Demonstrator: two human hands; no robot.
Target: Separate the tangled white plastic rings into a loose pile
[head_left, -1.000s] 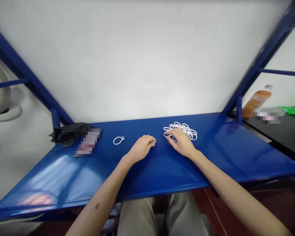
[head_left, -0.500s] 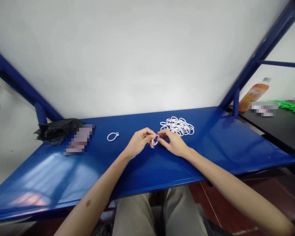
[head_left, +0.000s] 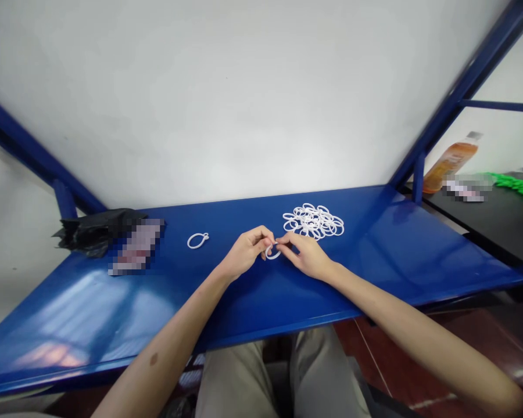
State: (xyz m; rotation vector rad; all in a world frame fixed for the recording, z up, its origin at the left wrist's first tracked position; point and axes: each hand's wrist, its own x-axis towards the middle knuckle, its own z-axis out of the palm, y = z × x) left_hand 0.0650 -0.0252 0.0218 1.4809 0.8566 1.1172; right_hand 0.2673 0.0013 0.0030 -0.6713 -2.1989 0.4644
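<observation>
Over the middle of the blue metal table (head_left: 375,261), my left hand (head_left: 244,255) and my right hand (head_left: 305,255) meet fingertip to fingertip. Both pinch one small white plastic ring (head_left: 272,253) between them, just above the tabletop. A pile of several white rings (head_left: 314,220) lies right behind my right hand. One single closed white ring (head_left: 197,240) lies apart to the left of my left hand.
A crumpled black plastic bag (head_left: 91,232) sits at the table's back left beside a blurred flat item (head_left: 135,247). At the right, a dark table holds an orange bottle (head_left: 448,165) and green pieces (head_left: 518,187). A white wall stands behind.
My right hand left the pile with one white ring and came toward the middle. My left hand rose to meet it, and both now pinch that ring.
</observation>
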